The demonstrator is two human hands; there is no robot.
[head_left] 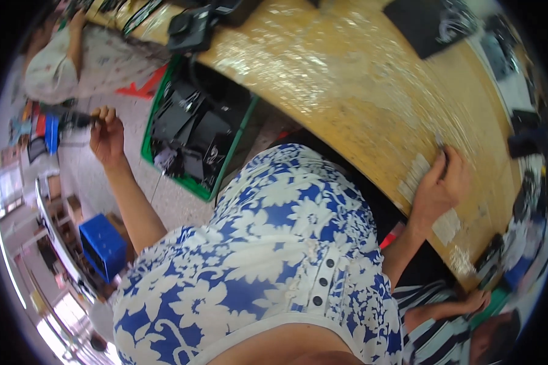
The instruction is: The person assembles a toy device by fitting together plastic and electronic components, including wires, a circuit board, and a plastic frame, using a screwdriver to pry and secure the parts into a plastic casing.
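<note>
My left hand [108, 139] is raised out to the left, away from the table, beyond the green crate. Its fingers are pinched on a dark, thin piece [76, 118] that stretches out leftward; it is blurred, and its kind does not show. Over the right part of the table, my right hand [441, 185] is closed around a slim dark tool [441, 146] with a light, narrow tip pointing away from me. The tool's exact kind cannot be made out. No workpiece shows under its tip.
A green crate [215, 182] of black flat parts stands between my left arm and the film-covered wooden table [323, 79]. A black device [189, 30] sits at the far left edge, a black sheet [417, 30] at the far right. People sit at the upper left and lower right.
</note>
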